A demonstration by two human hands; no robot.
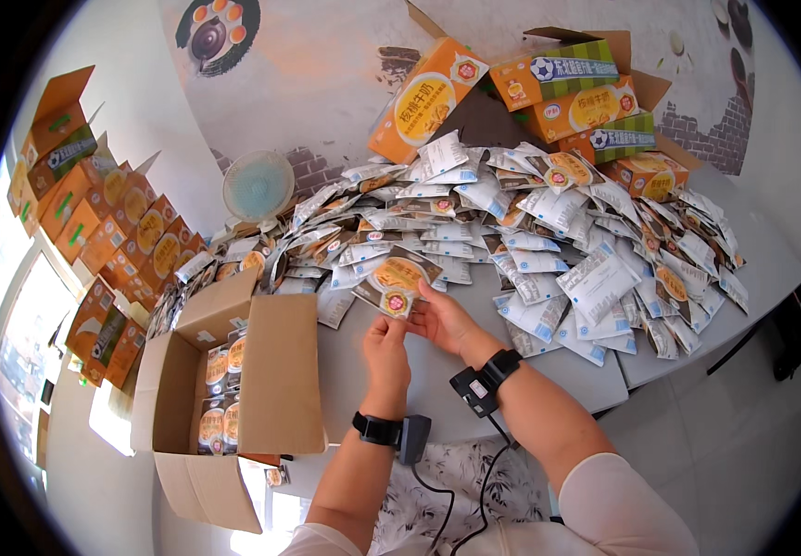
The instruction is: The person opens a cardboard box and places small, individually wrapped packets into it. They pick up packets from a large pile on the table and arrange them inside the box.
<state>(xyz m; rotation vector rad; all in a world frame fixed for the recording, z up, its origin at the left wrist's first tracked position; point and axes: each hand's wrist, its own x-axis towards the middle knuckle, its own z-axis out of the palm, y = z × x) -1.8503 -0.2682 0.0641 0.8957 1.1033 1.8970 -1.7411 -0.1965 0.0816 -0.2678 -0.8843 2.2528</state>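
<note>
A brown and orange printed milk pouch (399, 274) is held up in front of me, above the grey table (372, 375). My left hand (388, 347) pinches its lower edge. My right hand (445, 320) grips its right side, thumb on the printed face. Behind the pouch rises a large heap of similar milk pouches (539, 257), many showing their white backs. To my left an open cardboard carton (282, 375) stands with its flaps spread. Several pouches (216, 424) stand inside it in rows, printed faces up.
Orange printed cartons (428, 97) lie at the back behind the heap, with more tipped cartons (581, 104) to their right. Many orange cartons (115, 215) are stacked at the far left. A round fan (258, 185) stands near the wall. Black cables (484, 486) hang from my wrist bands.
</note>
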